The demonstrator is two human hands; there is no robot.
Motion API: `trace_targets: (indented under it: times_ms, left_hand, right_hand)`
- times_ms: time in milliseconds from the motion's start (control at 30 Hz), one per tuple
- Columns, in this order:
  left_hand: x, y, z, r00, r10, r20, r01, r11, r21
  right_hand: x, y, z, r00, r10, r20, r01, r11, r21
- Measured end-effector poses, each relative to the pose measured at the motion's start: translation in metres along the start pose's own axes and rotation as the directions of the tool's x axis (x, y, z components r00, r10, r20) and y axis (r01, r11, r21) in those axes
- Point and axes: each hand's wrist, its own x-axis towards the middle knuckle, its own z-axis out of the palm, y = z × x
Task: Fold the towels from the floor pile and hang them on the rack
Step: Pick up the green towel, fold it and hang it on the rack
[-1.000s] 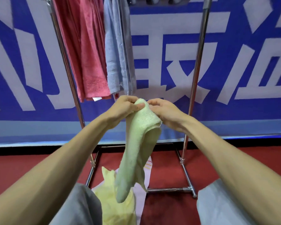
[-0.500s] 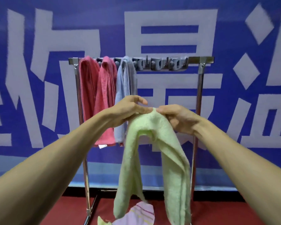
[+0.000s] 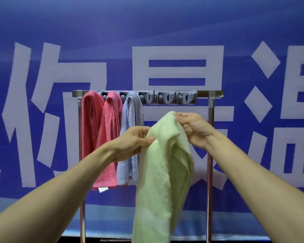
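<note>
Compared with half a second before, the hands were no longer level and close together at the top of the towel. The right hand (image 3: 195, 128) had been raised above the left hand (image 3: 135, 139), and a gap had been opened between them. The light green towel (image 3: 161, 172), earlier draped in two separate hanging ends, was now gathered into a single bundle. The rack (image 3: 210, 155) was seen lower in the view, and the striped cloth at the bottom edge was no longer in sight.

The towel's topmost fold was pinched by the curled fingers and thumb of the right hand. Its left edge, somewhat lower, was pinched between the thumb and fingers of the left hand. From these two grips the towel was hung straight down between the forearms, past the bottom edge of the view. It was held in front of the rack, below the top bar and under the grey hook strip (image 3: 174, 99) fixed along that bar.

Toward the bar's left end three towels were hung side by side. A deep pink towel (image 3: 90, 123) was placed next to the left post, then a lighter pink towel (image 3: 111, 130), then a pale blue towel (image 3: 132, 116), which was partly covered by the left hand. A blue banner (image 3: 165, 32) with large white characters was spread behind.
</note>
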Motion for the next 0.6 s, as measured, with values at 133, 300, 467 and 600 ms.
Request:
trace_targets:
  times_ms: [133, 300, 467, 600]
  left_hand:
    - [0.021, 0.010, -0.009, 1.000, 0.021, -0.022, -0.023, 0.995, -0.101]
    - [0.048, 0.031, -0.026, 0.998, 0.048, -0.036, -0.051, 0.992, -0.114]
    - [0.091, 0.063, -0.045, 0.960, 0.120, -0.251, -0.075, 0.980, 0.182]
    - [0.132, 0.098, -0.068, 0.900, 0.246, -0.360, -0.049, 0.878, 0.477]
  right_hand:
    - [0.021, -0.003, 0.007, 0.997, -0.030, -0.074, 0.038, 0.995, 0.097]
    - [0.059, -0.015, 0.012, 0.984, -0.049, -0.170, 0.067, 0.992, 0.105]
    - [0.103, -0.039, 0.015, 0.972, -0.098, -0.214, 0.106, 0.994, 0.027]
    - [0.147, -0.056, 0.005, 0.883, -0.310, -0.352, 0.171, 0.911, -0.375]
